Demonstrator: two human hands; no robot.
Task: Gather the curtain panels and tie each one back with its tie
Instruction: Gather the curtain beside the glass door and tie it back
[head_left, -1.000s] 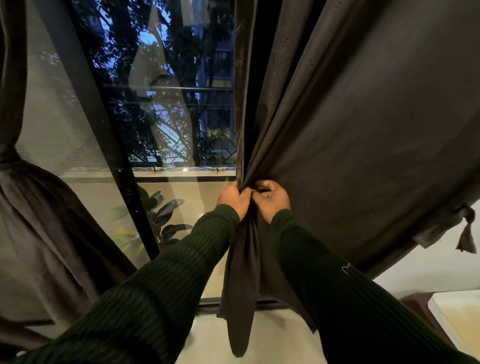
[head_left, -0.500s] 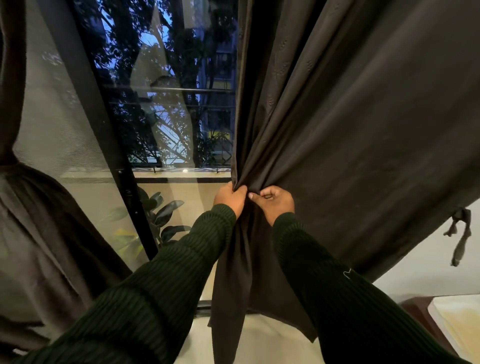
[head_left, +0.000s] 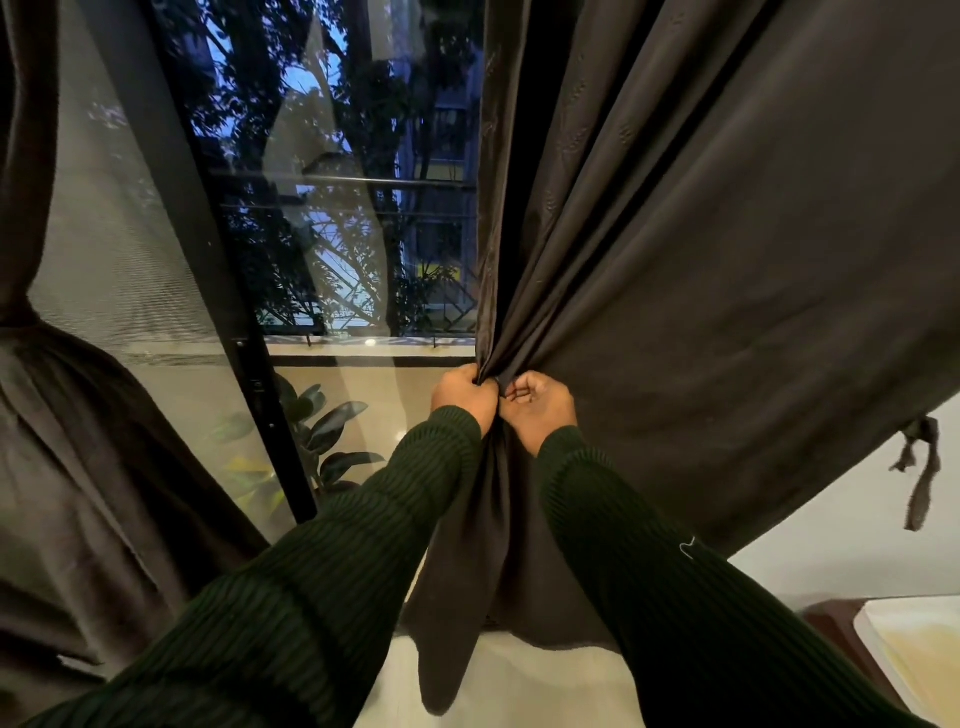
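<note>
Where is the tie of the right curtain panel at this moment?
In the head view, the tie hangs loose at the far right, from the lower right edge of the right curtain panel, apart from both hands and in front of the pale wall.

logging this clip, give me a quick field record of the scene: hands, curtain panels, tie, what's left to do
left hand: grips the inner edge of the right curtain panel
right hand: grips the same bunched fabric, beside the left hand
right panel state: gathered at the hands, not tied
tie: hangs loose at the panel's far right edge, untouched
left curtain panel: already cinched in at the far left
window: uncovered between the panels
left to do: tie back the right panel
</note>
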